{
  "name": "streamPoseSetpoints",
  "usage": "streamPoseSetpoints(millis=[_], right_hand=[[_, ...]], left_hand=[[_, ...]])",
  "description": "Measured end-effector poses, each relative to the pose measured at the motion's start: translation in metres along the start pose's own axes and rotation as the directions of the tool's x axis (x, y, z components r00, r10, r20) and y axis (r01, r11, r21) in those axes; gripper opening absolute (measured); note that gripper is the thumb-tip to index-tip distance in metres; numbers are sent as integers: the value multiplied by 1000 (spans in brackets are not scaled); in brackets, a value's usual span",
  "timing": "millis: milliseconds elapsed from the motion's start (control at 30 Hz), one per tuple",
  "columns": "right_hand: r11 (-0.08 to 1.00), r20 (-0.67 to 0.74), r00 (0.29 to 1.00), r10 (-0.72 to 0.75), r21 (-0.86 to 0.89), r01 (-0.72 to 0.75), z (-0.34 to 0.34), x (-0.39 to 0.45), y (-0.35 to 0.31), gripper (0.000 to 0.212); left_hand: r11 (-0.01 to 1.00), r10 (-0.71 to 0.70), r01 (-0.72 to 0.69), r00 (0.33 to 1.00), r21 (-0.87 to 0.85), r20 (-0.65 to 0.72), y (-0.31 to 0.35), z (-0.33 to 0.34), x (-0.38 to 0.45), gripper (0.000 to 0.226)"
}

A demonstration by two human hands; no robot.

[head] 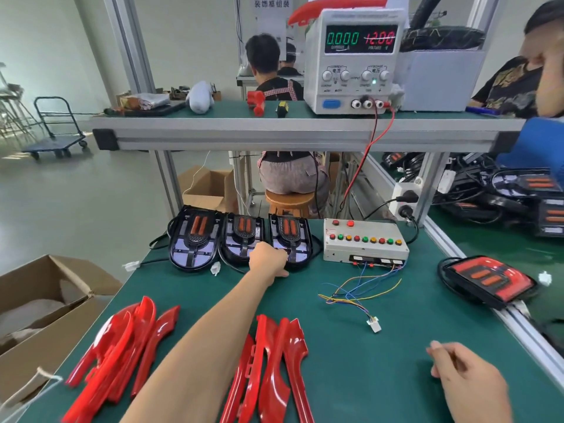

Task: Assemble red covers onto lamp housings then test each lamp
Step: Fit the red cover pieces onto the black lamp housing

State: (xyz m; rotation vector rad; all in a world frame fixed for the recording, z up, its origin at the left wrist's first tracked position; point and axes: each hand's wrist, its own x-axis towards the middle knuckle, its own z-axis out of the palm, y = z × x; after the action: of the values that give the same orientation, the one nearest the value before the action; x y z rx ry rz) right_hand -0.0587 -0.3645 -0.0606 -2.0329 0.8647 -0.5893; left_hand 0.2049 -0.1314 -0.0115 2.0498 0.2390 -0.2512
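Note:
Three black lamp housings stand in a row at the far side of the green table: left (193, 239), middle (241, 236), right (293, 236). My left hand (268, 259) reaches out and grips the near edge of the right housing. My right hand (467, 383) hovers low at the near right, fingers loosely curled, holding nothing. Red covers lie in two piles near me, one at the left (122, 346) and one in the middle (274, 370). A lamp with its red cover fitted (488, 280) lies at the table's right edge.
A grey test box (364, 242) with coloured buttons sits right of the housings, its wire lead and white connector (374, 325) trailing toward me. A power supply (354, 61) stands on the shelf above. An open cardboard box (45, 315) is at the left. People work nearby.

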Motion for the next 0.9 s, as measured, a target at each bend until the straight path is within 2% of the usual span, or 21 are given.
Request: streamPoseSetpoints(millis=[133,300,433,533,600,667,733,800,900], right_hand=[[1000,1,1000,-8,26,8,-1,1,3,28],[997,27,998,-53,58,51,-2,-3,3,17],[991,8,998,-60,116,59,-6,-12,-4,25],[972,-17,983,-183,145,183,-10,-22,-15,42],[918,-43,928,-370,136,372,-13,-27,-33,37],[779,-79,787,-612,109,617,-17,-30,-62,21],[643,-9,651,-759,147,751,-23,-30,-98,43],[621,151,604,-783,249,743,-33,-31,-135,56],[726,453,594,-665,205,656,-45,-19,-168,70]], left_hand=[[998,65,-64,997,19,-29,-2,-14,-9,10],[953,259,-237,960,191,-102,-10,-58,-41,15],[822,498,-411,854,393,-149,-21,-92,-81,16],[715,642,-523,754,463,-140,-27,-109,-111,12],[619,740,-593,661,515,-128,-26,-118,-128,10],[505,820,-666,569,549,-63,-20,-121,-142,18],[414,854,-718,518,559,34,-12,-117,-154,25],[344,864,-746,489,570,118,-3,-110,-162,34],[201,878,-749,423,631,224,10,-98,-169,47]])
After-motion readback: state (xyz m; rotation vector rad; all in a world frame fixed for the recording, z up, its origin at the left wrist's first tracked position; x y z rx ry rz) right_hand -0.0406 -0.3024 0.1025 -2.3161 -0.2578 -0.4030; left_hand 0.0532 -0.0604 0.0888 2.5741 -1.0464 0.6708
